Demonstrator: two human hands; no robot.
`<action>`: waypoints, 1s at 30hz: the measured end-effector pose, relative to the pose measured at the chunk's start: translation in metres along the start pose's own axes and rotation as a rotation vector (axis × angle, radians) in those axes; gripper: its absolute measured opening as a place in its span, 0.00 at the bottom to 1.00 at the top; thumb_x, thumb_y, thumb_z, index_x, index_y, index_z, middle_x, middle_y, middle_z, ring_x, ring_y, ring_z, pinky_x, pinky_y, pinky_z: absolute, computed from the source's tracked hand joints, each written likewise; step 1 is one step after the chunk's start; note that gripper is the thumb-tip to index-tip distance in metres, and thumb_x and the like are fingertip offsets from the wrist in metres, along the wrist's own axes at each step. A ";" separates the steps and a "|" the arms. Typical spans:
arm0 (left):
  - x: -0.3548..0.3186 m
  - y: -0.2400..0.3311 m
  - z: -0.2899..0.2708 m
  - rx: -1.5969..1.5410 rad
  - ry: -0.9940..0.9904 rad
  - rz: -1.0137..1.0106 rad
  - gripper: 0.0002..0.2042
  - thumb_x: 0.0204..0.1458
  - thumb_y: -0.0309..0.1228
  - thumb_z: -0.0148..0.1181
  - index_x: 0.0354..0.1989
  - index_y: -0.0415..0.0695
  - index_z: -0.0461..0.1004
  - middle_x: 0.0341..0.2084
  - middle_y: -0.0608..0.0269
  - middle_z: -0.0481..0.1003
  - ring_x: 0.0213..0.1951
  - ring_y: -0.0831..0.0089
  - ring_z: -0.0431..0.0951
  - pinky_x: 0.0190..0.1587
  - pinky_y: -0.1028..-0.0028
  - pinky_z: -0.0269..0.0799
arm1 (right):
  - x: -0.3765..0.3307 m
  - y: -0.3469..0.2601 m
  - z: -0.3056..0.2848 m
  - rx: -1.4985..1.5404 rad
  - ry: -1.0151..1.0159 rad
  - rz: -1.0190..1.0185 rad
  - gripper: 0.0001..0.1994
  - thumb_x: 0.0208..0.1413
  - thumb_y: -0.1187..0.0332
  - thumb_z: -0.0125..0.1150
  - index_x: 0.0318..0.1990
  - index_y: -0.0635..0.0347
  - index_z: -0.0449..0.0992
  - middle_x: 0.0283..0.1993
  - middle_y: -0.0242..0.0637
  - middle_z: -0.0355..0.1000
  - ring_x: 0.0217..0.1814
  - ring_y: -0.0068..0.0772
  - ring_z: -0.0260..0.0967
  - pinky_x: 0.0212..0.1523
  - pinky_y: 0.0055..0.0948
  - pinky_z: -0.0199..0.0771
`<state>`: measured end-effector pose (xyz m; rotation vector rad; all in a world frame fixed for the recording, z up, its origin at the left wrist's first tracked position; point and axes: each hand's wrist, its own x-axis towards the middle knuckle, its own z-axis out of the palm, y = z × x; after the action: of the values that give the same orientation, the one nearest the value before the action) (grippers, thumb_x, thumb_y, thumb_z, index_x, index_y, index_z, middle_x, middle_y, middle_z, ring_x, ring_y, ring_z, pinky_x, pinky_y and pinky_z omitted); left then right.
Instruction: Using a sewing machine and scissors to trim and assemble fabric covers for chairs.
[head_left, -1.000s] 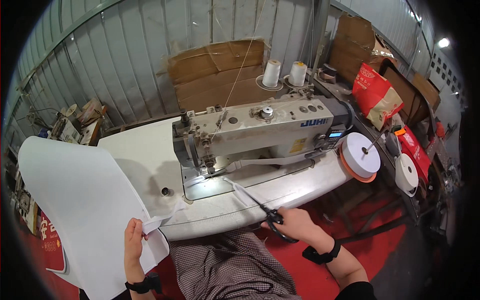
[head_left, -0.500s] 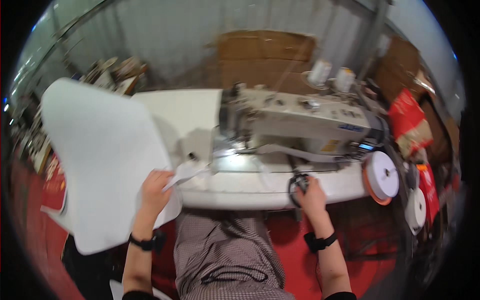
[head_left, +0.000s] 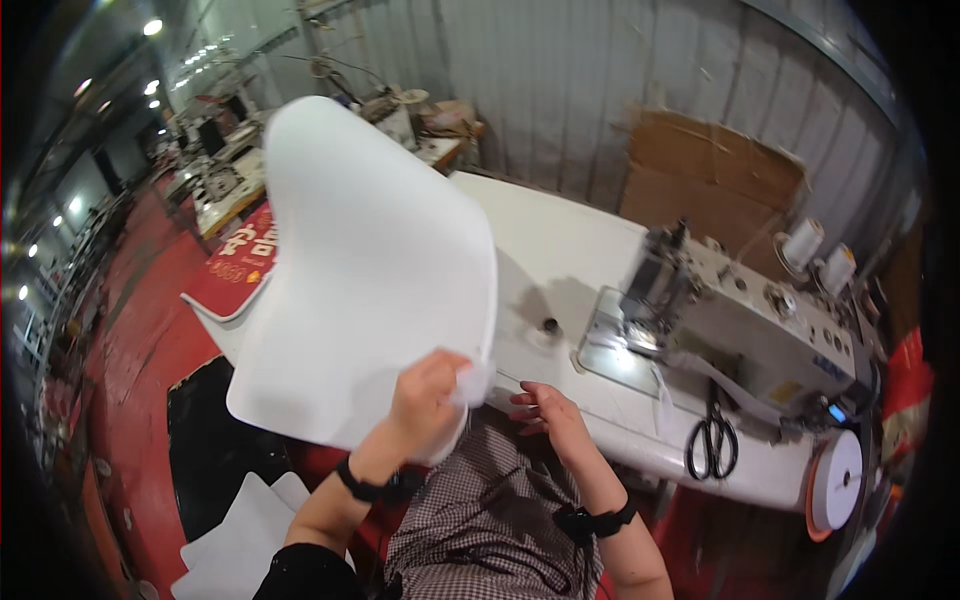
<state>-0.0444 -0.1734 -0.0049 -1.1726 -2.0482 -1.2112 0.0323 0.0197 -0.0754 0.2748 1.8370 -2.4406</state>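
At the left end of the tabletop (head_left: 565,225), can see a large white panel (head_left: 370,260). Along its near right edge, pinching a blurred white strip (head_left: 474,384) in the curled fingers of the left hand (head_left: 424,394). Just right of it, holding the right hand (head_left: 556,416) with fingers loosely spread, beside the tabletop's near edge. Farther right, can see black scissors (head_left: 713,418) lying near a sewing machine (head_left: 750,310); beyond, a red-and-beige bag (head_left: 906,375) with contents hidden.

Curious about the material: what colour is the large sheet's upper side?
The large sheet shows plain white, best in the head view.
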 end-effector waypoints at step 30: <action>-0.293 -0.027 -0.146 1.012 0.452 -1.195 0.33 0.43 0.40 0.64 0.53 0.31 0.59 0.49 0.38 0.63 0.52 0.47 0.63 0.57 0.57 0.57 | 0.185 -0.103 0.055 0.066 -0.160 -0.326 0.15 0.53 0.70 0.50 0.47 0.69 0.68 0.37 0.41 0.72 0.33 0.31 0.71 0.35 0.28 0.72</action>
<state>0.0803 -0.4322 -0.1634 0.8185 -2.4035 -0.4866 -0.1715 0.0044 0.0019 -0.2299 1.8591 -2.6390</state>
